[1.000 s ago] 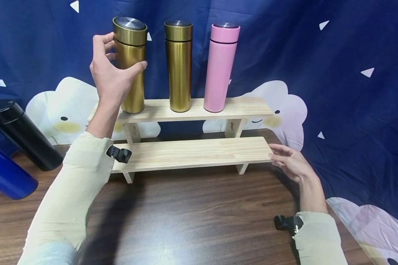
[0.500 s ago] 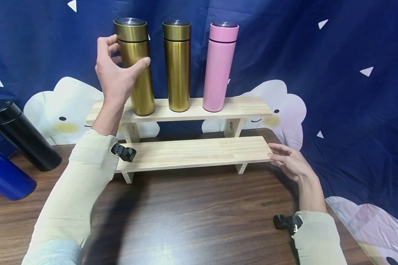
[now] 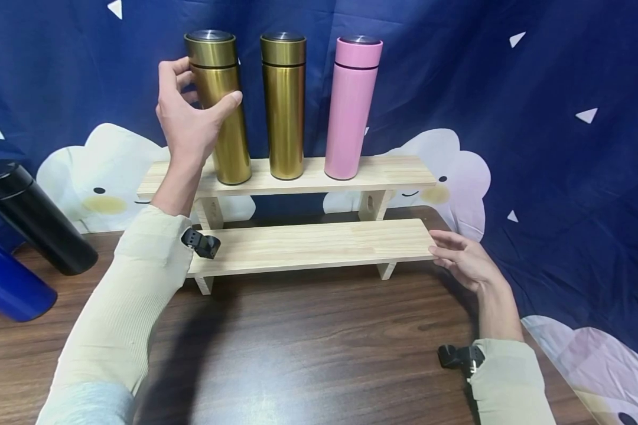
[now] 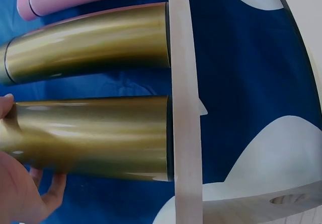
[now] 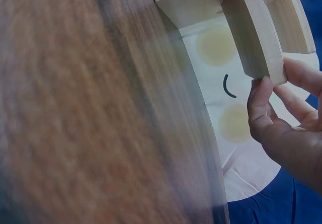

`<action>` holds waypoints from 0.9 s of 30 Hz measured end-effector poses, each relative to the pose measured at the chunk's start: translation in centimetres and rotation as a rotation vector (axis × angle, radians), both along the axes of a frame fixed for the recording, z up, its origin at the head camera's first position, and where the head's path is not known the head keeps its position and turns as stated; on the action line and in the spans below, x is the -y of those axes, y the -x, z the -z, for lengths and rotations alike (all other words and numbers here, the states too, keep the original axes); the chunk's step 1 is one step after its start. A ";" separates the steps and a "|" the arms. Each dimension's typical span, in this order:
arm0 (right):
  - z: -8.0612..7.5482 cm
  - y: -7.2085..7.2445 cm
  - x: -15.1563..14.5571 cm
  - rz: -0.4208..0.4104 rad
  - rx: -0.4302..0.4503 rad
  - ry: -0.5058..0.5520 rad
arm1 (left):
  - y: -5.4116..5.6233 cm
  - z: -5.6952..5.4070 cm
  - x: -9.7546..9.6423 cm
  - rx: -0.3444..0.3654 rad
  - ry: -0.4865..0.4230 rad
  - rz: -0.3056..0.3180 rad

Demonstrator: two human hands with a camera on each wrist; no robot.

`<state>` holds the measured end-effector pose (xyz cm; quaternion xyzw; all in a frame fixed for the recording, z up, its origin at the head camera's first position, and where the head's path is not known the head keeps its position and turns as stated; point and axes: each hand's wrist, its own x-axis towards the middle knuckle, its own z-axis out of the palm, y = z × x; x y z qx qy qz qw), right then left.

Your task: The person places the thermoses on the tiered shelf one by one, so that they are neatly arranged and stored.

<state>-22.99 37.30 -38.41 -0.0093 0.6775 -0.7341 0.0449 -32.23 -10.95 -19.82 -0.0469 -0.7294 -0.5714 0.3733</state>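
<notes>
My left hand [image 3: 188, 121] holds a gold thermos bottle [image 3: 228, 139] round its upper body, thumb in front and fingers behind its left side. In the left wrist view that bottle [image 4: 100, 138] has its base against the upper shelf board [image 4: 186, 148]. A second gold thermos bottle [image 3: 285, 118] and a pink thermos bottle [image 3: 353, 112] stand upright to its right on the upper shelf [image 3: 393, 171]. At the right end of the lower shelf [image 3: 319, 245], my right hand [image 3: 465, 260] pinches the board; the right wrist view shows thumb [image 5: 261, 103] and fingers on either side of it.
A black thermos bottle [image 3: 37, 218] and a blue bottle [image 3: 10, 280] stand on the brown wooden table [image 3: 308, 348] at the left. Behind the two-tier rack hangs a dark blue cloth [image 3: 510, 118] with cloud prints.
The gold bottle in my left hand has shifted right and a little forward on the upper shelf, its base nearer the second gold bottle. My right hand has stayed at the lower shelf's end.
</notes>
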 end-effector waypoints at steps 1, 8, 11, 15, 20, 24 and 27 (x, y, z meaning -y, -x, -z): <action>0.0 0.0 0.0 0.000 0.001 -0.002 | 0.1 0.1 0.1 0.004 -0.005 0.003; 0.0 0.0 0.0 -0.001 0.006 -0.006 | 0.5 0.8 0.6 -0.013 0.000 0.048; 0.0 0.1 0.0 0.001 0.006 0.000 | 0.7 1.0 0.7 -0.013 0.022 0.060; -0.1 0.1 0.0 -0.002 0.005 0.006 | 0.7 1.3 0.8 -0.010 0.047 0.077; -0.1 0.2 -0.1 -0.007 -0.005 0.008 | 0.6 1.5 1.0 0.007 0.077 0.095; 0.0 0.1 -0.1 -0.007 -0.007 0.011 | 0.6 1.8 1.0 0.013 0.090 0.091; 0.1 0.1 0.0 -0.008 -0.004 0.017 | 0.4 2.2 1.2 0.035 0.091 0.078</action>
